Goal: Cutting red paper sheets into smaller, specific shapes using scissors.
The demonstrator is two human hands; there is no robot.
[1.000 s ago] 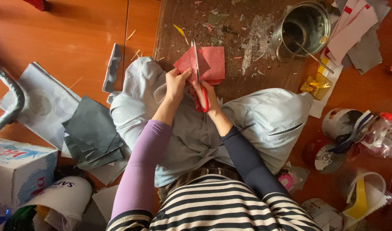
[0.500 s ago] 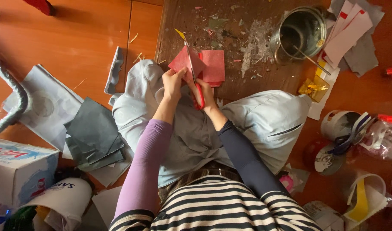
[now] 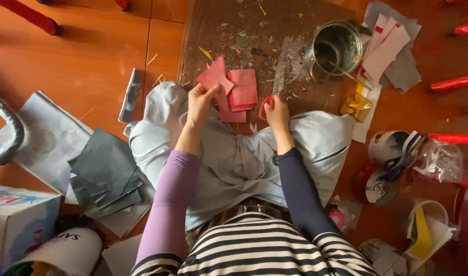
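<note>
Scuffed board (image 3: 234, 20) — red paper (image 3: 216, 76) pinched above left hand (image 3: 199, 101).

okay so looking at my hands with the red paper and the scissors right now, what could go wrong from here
The left hand pinches a cut red paper piece close to the scissors in the right hand; fingers near the blades could get nicked. The metal can with a stick in it stands just beside the right hand, so a careless reach might tip it. Loose red squares sit on the scrap-strewn board and may slide off.
</note>
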